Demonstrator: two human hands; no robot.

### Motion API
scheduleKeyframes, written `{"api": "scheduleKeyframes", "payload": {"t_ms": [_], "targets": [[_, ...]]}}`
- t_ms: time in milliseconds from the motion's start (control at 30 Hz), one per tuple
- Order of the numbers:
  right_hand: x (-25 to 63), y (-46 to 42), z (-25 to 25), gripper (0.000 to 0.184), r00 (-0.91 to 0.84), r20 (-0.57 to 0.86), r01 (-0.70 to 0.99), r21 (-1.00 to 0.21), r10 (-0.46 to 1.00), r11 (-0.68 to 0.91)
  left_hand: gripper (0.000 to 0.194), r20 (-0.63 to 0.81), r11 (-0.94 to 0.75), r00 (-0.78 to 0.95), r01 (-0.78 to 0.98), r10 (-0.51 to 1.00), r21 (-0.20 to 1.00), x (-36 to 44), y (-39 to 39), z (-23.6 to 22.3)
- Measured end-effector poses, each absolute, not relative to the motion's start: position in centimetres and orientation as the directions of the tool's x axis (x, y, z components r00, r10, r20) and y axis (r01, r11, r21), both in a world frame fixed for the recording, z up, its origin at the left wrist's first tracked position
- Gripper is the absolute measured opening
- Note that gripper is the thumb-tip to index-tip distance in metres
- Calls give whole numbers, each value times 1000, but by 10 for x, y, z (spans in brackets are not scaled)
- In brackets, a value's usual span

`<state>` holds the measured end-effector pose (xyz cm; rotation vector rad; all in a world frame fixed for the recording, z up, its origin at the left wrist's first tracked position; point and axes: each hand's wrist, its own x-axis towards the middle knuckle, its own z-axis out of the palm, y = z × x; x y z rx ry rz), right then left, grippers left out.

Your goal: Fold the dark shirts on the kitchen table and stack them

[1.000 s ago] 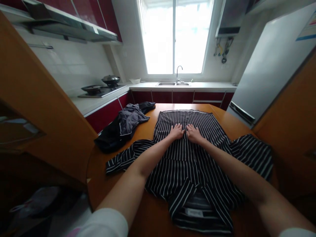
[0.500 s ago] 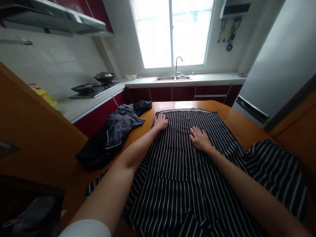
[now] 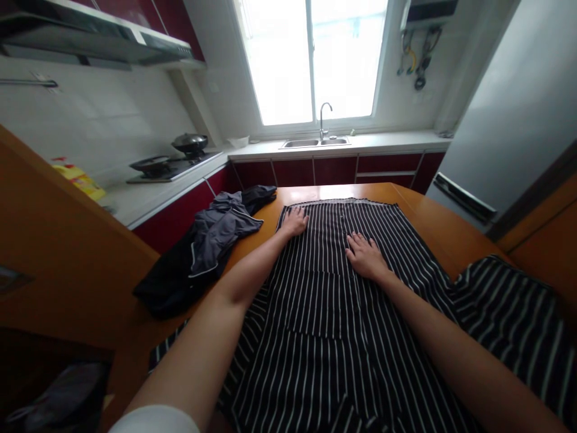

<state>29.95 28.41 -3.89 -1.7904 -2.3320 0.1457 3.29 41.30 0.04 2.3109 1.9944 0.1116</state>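
Note:
A black shirt with white stripes (image 3: 311, 300) lies spread out, front side up, with its hem at the far end and its sleeves out to both sides. On its far left part rests my left hand (image 3: 295, 221), fingers stretched out near the hem. My right hand (image 3: 366, 255) lies flat on the cloth just right of the button line, fingers spread. Neither hand grips the fabric. A chest pocket shows between my forearms.
The shirt lies on a wooden table (image 3: 428, 231). A heap of grey and black clothing (image 3: 211, 234) sits at the table's left edge. Beyond are a counter with a sink (image 3: 302, 143), a stove with pans (image 3: 189, 144) on the left, and a fridge (image 3: 509, 114) on the right.
Both hands stay nearly in place on the shirt. The view has tilted and shifted very slightly.

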Motion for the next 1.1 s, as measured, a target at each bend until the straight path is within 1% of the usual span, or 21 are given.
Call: {"api": "scheduleKeyframes", "payload": {"t_ms": [100, 167, 267, 433, 633, 767, 900, 1100], "targets": [[299, 285, -39, 63, -247, 84, 945, -197, 965, 259, 69, -43, -320, 326, 941, 944, 113, 59, 385, -12], [300, 286, -40, 63, -245, 84, 946, -196, 966, 257, 72, -73, -378, 388, 918, 919, 122, 70, 367, -19], [300, 286, -41, 63, -243, 86, 947, -196, 966, 256, 75, -85, -341, 354, 930, 931, 135, 69, 350, -20], [300, 286, -39, 63, -240, 78, 946, -206, 968, 251, 72, -116, -312, 328, 940, 938, 139, 51, 336, -10], [300, 287, -39, 63, -239, 73, 945, -213, 968, 249, 57, 9, -447, 448, 892, 894, 66, 51, 311, -8], [301, 287, -40, 63, -242, 76, 944, -214, 967, 253, 58, 40, -439, 438, 898, 898, 38, 51, 297, -9], [301, 287, -40, 63, -247, 72, 942, -215, 966, 257, 56, 51, -406, 404, 912, 913, 48, 50, 291, -13], [301, 287, -38, 63, -243, 61, 944, -213, 968, 250, 52, 180, -376, 353, 920, 918, 113, 50, 288, -23]]}}
